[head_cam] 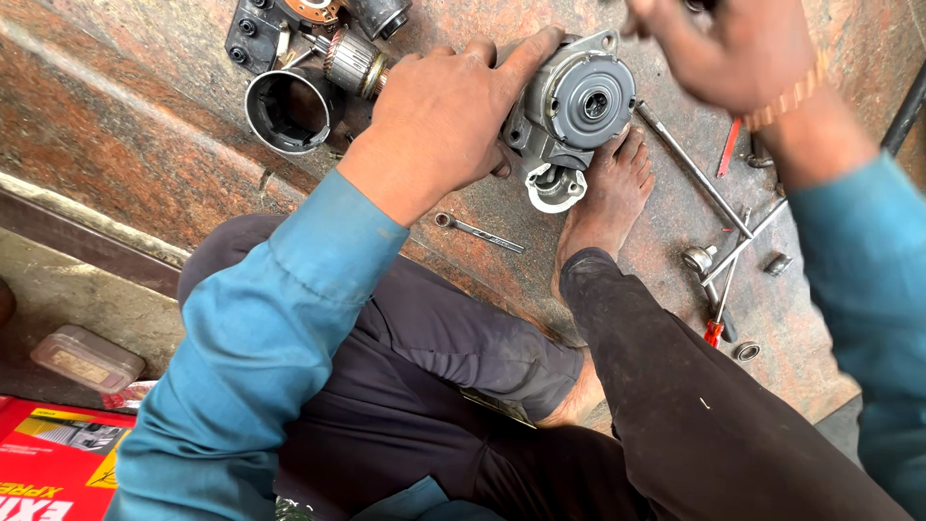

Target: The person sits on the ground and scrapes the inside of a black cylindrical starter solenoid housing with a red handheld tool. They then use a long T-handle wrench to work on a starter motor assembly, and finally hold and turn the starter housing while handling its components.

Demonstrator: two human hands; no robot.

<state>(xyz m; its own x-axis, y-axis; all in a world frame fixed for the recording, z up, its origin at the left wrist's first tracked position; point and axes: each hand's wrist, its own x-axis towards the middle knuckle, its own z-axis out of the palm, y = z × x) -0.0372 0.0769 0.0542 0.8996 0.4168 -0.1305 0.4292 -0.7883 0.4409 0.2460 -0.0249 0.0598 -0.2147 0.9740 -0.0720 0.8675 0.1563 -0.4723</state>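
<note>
At the far left of the stone floor [125,145] lies an open black cylinder [292,109], its mouth facing up, with a wound armature [353,61] just beside it and a black bracket [253,34] cut off by the top edge. The left hand [446,116] lies flat over the housing [569,111], fingers spread and curled around its near side, forefinger stretched along the top edge. The housing is a grey cast-metal motor end piece with a round, ribbed face and a dark bearing hole in the middle; a white-lined opening shows at its lower end. Its round face looks up toward the camera, and its long axis runs from upper right to lower left; the hand hides its left part. A bare foot [606,198] touches it from below. A small spanner [478,232] lies near the knee. Further right lie long bolts [694,174] and a red-handled screwdriver [719,309]. The right hand [728,48] is blurred, raised above the floor and partly cut off; whether it grips anything cannot be told.
</note>
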